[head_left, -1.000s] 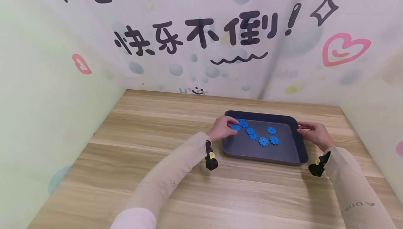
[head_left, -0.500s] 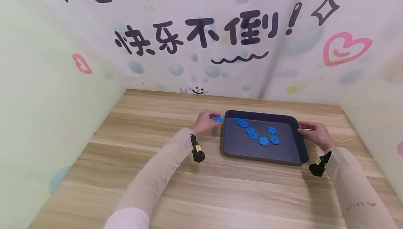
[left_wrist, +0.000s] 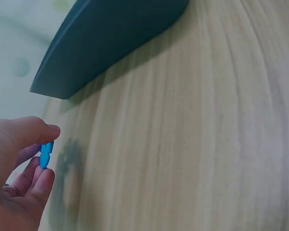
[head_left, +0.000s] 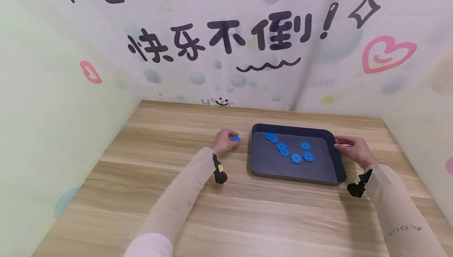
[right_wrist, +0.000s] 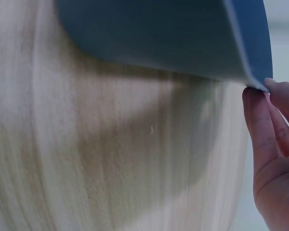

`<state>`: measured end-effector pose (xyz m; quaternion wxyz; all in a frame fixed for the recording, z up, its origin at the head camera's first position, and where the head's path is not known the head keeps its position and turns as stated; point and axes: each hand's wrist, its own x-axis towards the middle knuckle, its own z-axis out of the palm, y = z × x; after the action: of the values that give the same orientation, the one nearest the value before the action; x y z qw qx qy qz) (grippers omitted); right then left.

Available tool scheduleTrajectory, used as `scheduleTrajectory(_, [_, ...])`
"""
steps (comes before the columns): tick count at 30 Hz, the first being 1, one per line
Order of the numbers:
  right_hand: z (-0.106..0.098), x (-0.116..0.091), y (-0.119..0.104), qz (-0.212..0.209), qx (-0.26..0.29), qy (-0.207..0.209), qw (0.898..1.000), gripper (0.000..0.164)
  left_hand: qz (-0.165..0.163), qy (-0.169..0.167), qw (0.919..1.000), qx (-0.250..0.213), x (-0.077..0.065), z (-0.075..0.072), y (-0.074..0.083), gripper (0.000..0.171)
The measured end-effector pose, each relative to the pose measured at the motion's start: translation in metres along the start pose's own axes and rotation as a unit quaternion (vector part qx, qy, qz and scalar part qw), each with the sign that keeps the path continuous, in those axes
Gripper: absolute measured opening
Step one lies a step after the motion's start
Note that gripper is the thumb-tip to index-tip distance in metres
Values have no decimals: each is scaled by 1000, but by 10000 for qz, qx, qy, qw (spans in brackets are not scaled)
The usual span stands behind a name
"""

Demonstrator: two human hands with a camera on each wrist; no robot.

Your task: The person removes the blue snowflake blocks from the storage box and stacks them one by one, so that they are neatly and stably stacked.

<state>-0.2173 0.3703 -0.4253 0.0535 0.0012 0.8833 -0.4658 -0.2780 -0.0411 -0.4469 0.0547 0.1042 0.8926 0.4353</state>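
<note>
Between the thumb and fingers of my left hand (head_left: pixel 223 141) is a blue notched plastic disc (head_left: pixel 236 139), pinched just left of the dark grey tray (head_left: pixel 279 170). The left wrist view shows this disc (left_wrist: pixel 45 155) edge-on, above the wooden table and its own shadow. My right hand (head_left: pixel 356 153) pinches the tray's right rim; in the right wrist view the thumb is on one side of the tray wall (right_wrist: pixel 241 53) and the fingers on the other. Several more blue discs (head_left: pixel 296 158) lie flat inside the tray, some overlapping.
The tray rests on a wood-grain table (head_left: pixel 198 217). Behind it hangs a white printed cloth (head_left: pixel 219 76) with black lettering, and pale walls (head_left: pixel 46 111) close in the sides.
My left hand has come out of the tray over its left side, carrying a blue disc, then moved a little farther left and lower. The right hand and tray have stayed put.
</note>
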Motion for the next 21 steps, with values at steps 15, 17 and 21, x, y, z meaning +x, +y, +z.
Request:
scheduleTrajectory(15, [0, 2, 3, 12, -35, 8, 10000, 49, -171, 29, 9998, 106, 1, 7, -8, 34])
scheduleTrajectory(17, [0, 2, 4, -19, 7, 20, 10000, 50, -183, 19, 9998, 107, 1, 7, -8, 34])
scheduleTrajectory(21, [-1, 5, 11, 39, 258, 127, 9996, 51, -205, -10, 9998, 81, 1, 7, -8, 34])
